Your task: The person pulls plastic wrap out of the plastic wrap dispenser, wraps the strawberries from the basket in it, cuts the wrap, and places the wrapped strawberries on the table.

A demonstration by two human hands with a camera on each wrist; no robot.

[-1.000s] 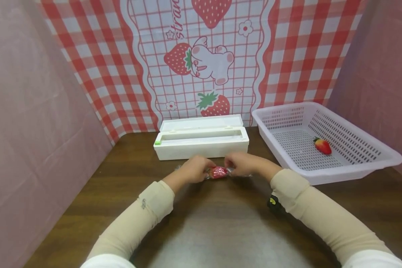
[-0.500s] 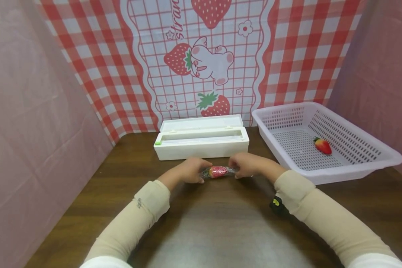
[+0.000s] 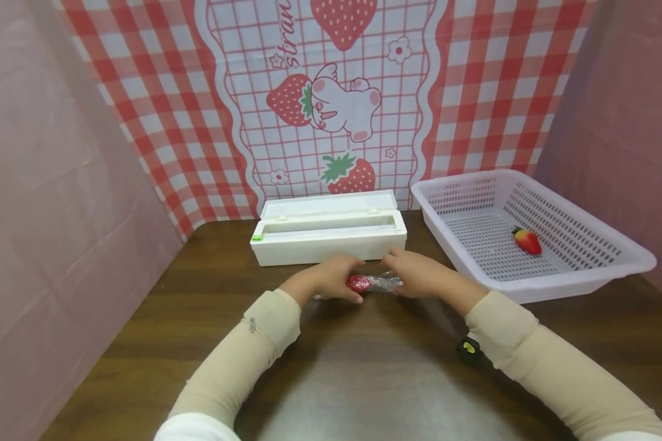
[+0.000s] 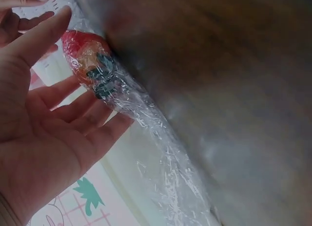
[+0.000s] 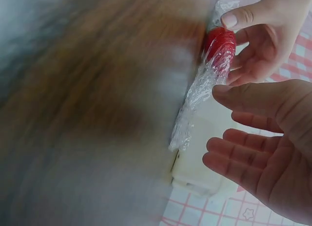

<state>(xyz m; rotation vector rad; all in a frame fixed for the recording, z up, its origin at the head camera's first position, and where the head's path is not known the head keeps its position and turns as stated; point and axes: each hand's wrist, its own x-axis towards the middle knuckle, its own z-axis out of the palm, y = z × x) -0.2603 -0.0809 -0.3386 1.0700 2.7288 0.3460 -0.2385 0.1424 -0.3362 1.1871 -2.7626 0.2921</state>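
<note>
A strawberry [image 3: 358,283] lies on the table, rolled in clear cling film [image 3: 385,283] with long loose ends on both sides. In the left wrist view its green leaves [image 4: 103,72] show through the film. My left hand [image 3: 332,278] is around the leafy end, thumb on the near side and loosely bent fingers behind; in the left wrist view they lie along the film without gripping. My right hand [image 3: 419,275] is at the other end of the roll. Its thumb tip touches or nearly touches the twisted film [image 5: 197,94], and its fingers are relaxed and apart.
Just behind the hands stands a white cling film dispenser box [image 3: 331,249], lid up. At the right is a white perforated basket [image 3: 563,289] holding another strawberry [image 3: 527,241]. A checked strawberry-print cloth [image 3: 474,92] hangs at the back, with pink cloth on both sides.
My left hand has shifted right, over the leafy end that showed half a second ago, and its fingers have spread. The right hand has moved slightly right, showing more film.
</note>
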